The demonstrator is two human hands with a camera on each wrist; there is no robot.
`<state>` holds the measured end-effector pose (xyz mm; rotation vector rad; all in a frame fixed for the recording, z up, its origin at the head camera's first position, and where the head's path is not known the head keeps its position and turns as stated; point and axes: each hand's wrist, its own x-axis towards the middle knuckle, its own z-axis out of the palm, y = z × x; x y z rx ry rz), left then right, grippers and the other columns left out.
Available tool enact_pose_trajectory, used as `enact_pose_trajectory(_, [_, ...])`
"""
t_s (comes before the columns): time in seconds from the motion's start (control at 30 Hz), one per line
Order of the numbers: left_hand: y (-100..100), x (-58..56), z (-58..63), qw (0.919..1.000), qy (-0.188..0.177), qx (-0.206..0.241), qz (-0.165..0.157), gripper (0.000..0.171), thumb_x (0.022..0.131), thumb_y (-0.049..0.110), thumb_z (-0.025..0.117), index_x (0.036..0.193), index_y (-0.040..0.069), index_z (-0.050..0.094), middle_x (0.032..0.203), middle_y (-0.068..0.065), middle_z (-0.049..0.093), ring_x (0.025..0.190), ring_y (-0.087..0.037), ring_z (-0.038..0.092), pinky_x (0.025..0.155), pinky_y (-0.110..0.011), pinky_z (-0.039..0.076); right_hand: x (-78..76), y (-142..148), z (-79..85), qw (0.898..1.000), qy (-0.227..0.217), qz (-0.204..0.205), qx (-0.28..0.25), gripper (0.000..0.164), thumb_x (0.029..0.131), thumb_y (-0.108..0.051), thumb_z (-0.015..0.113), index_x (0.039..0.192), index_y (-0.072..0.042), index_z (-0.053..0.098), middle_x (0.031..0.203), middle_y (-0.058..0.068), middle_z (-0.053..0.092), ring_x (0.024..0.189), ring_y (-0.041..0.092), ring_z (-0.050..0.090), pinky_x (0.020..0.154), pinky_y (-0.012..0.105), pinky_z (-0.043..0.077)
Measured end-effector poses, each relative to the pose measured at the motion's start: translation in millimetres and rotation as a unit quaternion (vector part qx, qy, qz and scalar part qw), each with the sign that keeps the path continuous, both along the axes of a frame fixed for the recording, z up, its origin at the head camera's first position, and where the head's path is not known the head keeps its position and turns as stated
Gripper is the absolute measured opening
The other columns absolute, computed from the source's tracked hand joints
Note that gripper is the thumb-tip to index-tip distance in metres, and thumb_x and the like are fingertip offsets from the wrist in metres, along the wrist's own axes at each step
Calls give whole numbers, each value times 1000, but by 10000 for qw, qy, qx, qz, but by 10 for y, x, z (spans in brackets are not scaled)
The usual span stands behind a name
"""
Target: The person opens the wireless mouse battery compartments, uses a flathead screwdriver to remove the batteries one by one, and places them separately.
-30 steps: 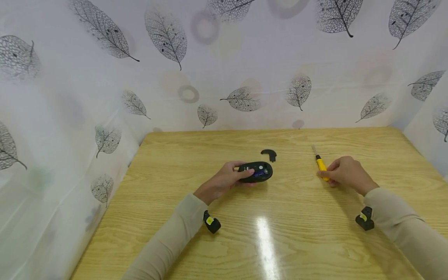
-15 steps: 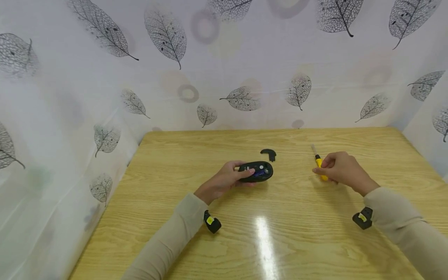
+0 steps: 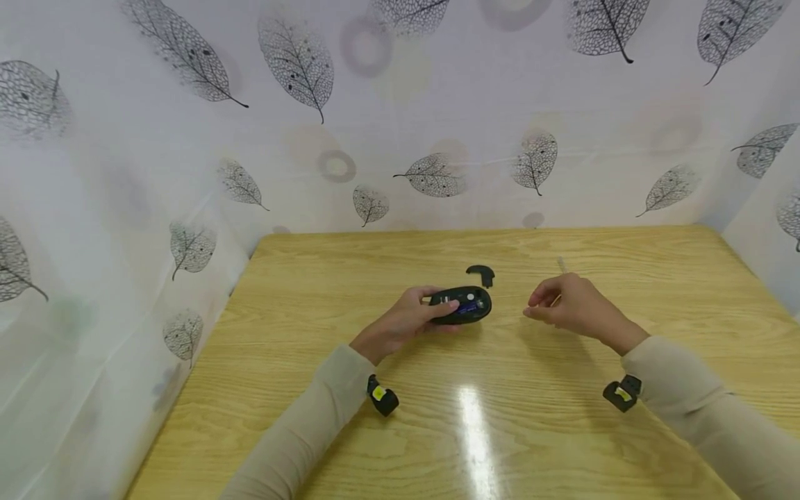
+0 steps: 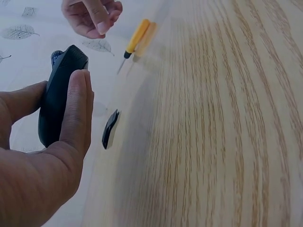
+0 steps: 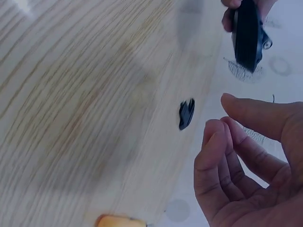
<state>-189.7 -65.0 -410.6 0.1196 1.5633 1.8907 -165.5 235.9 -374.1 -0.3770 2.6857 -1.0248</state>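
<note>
My left hand [image 3: 409,319] grips a black computer mouse [image 3: 465,294] with its underside up and the thumb on top. Inside its uncovered compartment lies a blue battery [image 3: 467,307]; in the left wrist view a battery end [image 4: 56,56] pokes up past the mouse's edge. To the right, my right hand [image 3: 576,305] hovers over the table holding nothing, thumb and fingertips apart in the right wrist view. Behind it lies a yellow-handled screwdriver [image 4: 138,36], mostly hidden by the hand in the head view. The black battery cover [image 3: 484,273] rests just beyond the mouse.
Everything is over a light wooden table [image 3: 300,278]. A white leaf-patterned sheet [image 3: 475,104] hangs behind it and along the sides. A black wrist camera [image 3: 382,399] sits on the left sleeve, and another wrist camera [image 3: 622,393] on the right.
My right hand has let go of the screwdriver on the table and moved left towards the mouse. The left hand and mouse have shifted very slightly right.
</note>
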Motion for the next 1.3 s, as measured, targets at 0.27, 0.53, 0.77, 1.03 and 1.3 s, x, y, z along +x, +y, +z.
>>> enact_pose_trajectory(0.27, [35, 3, 6, 10000, -70, -10, 68, 53, 102, 10, 63, 149, -4, 41, 135, -22, 55, 112, -41, 67, 95, -36, 57, 23, -202, 29, 9983, 387, 405, -186, 12, 92, -15, 76, 97, -4, 78, 86, 0, 72, 71, 22, 65, 59, 30, 54])
enact_pose_trajectory(0.53, [69, 6, -9, 9999, -48, 5, 100, 51, 102, 9, 62, 147, -5, 43, 135, -22, 55, 108, -36, 69, 93, -35, 58, 37, -369, 31, 9943, 847, 493, -427, 13, 91, -13, 78, 101, -4, 80, 92, 3, 74, 73, 16, 67, 60, 27, 56])
enact_pose_trajectory(0.77, [69, 14, -9, 10000, -56, -10, 9, 52, 101, 12, 65, 147, -3, 45, 133, -20, 56, 113, -41, 66, 96, -38, 57, 42, -458, 25, 9909, 1195, 442, -443, 21, 89, -15, 80, 107, -4, 79, 90, 1, 72, 72, 13, 63, 61, 28, 55])
enact_pose_trajectory(1.03, [79, 17, -2, 9999, -110, 2, 45, 54, 101, 13, 65, 148, -2, 43, 133, -19, 56, 115, -41, 65, 98, -40, 56, 21, -541, -34, 9864, 1516, 500, -384, 22, 88, -14, 81, 108, -5, 79, 88, 0, 69, 68, 13, 58, 57, 28, 53])
enact_pose_trajectory(1.3, [76, 22, 6, 9999, -123, 82, 70, 53, 102, 13, 63, 148, -2, 43, 133, -19, 56, 113, -39, 66, 97, -38, 56, 16, -579, -44, 9835, 1678, 619, -275, 20, 90, -12, 79, 107, -3, 80, 87, 0, 68, 65, 13, 53, 54, 26, 49])
